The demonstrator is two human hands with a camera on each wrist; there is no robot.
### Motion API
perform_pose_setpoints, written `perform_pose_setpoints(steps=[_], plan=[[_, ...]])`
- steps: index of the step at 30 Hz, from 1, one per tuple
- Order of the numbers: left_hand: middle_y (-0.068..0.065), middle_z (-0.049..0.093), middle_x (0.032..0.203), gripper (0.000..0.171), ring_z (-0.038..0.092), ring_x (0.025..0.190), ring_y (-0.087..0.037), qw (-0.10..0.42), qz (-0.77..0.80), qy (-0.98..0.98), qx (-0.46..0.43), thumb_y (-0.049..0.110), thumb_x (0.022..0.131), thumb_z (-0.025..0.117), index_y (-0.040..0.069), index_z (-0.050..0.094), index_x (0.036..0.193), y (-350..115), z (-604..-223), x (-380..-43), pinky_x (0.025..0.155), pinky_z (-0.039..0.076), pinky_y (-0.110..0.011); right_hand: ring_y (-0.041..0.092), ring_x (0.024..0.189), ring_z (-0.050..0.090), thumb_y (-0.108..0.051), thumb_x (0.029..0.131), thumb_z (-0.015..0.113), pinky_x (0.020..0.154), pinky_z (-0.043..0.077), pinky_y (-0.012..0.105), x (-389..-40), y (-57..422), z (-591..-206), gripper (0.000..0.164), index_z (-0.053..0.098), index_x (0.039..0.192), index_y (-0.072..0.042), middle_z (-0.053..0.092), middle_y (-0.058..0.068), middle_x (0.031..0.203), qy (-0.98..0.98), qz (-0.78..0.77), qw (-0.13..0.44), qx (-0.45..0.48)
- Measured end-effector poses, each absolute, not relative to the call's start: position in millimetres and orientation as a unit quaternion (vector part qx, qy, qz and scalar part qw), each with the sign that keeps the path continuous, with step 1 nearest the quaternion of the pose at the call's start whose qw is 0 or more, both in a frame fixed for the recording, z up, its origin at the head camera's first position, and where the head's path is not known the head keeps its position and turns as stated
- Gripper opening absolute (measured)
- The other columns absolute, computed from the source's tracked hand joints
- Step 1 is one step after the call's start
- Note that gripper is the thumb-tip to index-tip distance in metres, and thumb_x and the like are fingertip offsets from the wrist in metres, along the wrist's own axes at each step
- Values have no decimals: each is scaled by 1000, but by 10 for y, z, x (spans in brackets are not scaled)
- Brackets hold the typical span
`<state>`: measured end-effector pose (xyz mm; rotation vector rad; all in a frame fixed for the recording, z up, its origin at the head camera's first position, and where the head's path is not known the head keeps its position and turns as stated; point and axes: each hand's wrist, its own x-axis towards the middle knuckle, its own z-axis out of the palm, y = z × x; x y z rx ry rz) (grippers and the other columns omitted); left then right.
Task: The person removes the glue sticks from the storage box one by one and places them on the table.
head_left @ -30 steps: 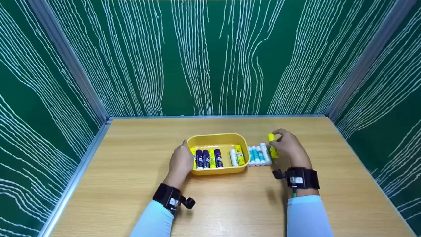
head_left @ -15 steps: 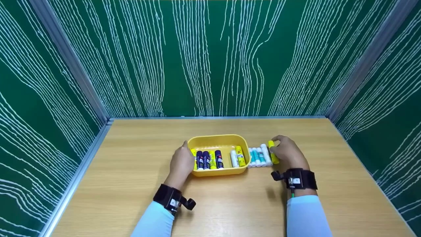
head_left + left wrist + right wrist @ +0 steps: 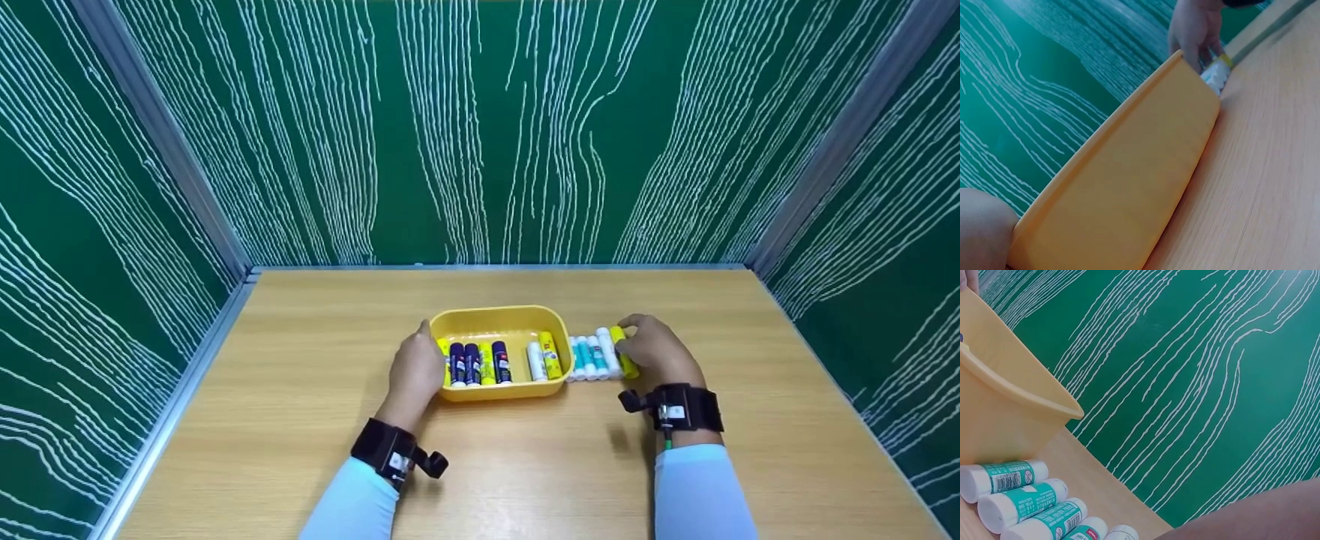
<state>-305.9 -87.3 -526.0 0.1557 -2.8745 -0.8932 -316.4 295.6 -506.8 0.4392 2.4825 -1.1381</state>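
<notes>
My left hand (image 3: pixel 415 367) grips the left end of a yellow plastic bin (image 3: pixel 495 391), its thumb at the rim. Inside the bin lie dark purple glue sticks (image 3: pixel 472 364), several yellow ones and one white glue stick (image 3: pixel 536 361). To the right of the bin, white-and-teal glue sticks (image 3: pixel 589 356) lie side by side on the table. At that row's right end my right hand (image 3: pixel 660 351) pinches a yellow glue stick (image 3: pixel 625 352) by its upper part, right beside the last white one. The right wrist view shows teal-labelled glue sticks (image 3: pixel 1035 502) close up; the yellow stick is out of sight there.
The wooden table (image 3: pixel 510 465) meets green panels (image 3: pixel 495 135) with white wavy lines at the back and both sides. Metal rails (image 3: pixel 180 150) run along the corners. The bin's right wall stands close against the row of glue sticks.
My right hand has lowered the yellow glue stick from above the table and brought it against the row's right end. The left hand keeps its grip on the bin.
</notes>
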Motion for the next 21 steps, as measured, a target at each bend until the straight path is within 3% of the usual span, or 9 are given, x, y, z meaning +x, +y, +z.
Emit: perform_pose_setpoints(steps=[7,13,21], plan=[[-11,53,120,45,56,99,-25,64,-293,-952,51,19,94,28,10,29,138,-872,-5256,-3065,78,49,-38,31,106,37,-16,87,51,75,43,43,-3101,2912,-5030,48,34,132,-18,34,10,130,852,-455,190,174],[-13,54,117,44,57,97,-25,71,-293,-952,46,19,94,26,8,32,136,-870,-5241,-3064,78,49,-39,32,102,45,-13,87,49,71,48,43,-3063,2877,-4991,51,31,134,-18,35,10,126,814,-519,188,179],[-11,52,121,44,55,101,-23,57,-299,-951,58,17,94,28,9,30,137,-864,-5244,-3056,82,47,-38,31,103,41,-18,87,49,67,47,39,-3091,2906,-5026,46,35,131,-22,36,7,126,847,-466,184,180]])
